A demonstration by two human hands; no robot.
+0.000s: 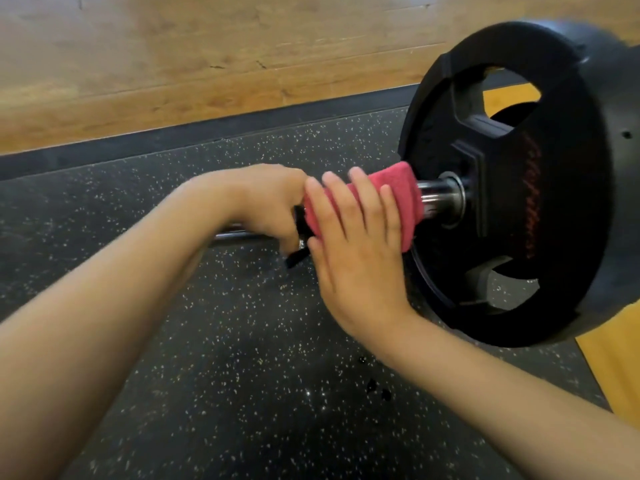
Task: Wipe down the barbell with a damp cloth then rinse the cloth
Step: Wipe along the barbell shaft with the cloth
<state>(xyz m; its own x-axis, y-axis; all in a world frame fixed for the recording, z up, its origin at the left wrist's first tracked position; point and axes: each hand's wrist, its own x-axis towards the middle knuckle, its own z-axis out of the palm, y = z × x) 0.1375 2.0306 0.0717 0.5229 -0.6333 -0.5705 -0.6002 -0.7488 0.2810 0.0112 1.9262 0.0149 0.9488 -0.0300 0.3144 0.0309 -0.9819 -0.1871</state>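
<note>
The ground in the lower two thirds of the frame is a black rubber mat [214, 341] flecked with pale specks. A plain dark border strip [173, 140] runs along its upper edge, and beyond that, across the top of the frame, lies a light wooden floor [173, 57]. A yellow surface [620, 362] shows at the right edge and again through the openings of the plate. A few dark wet drops [375, 388] sit on the mat, low and right of centre.

The barbell [437, 192] lies level across the middle of the frame. Its thin shaft comes out from under the left hand, and its chrome sleeve runs into a large black weight plate [519, 109] at the right. A pink cloth [394, 188] is wrapped over the sleeve, just left of the plate's hub, with a short stretch of bare chrome between them.

The right hand [353, 247] lies on top of the cloth with fingers nearly straight and slightly spread, pressing it against the bar. The left hand [266, 202] reaches in from the left, touching the cloth's left end. Its fingers are curled down around the barbell there, with a ring on one finger. A small black part [294, 260] juts out below them; what it is cannot be told.
</note>
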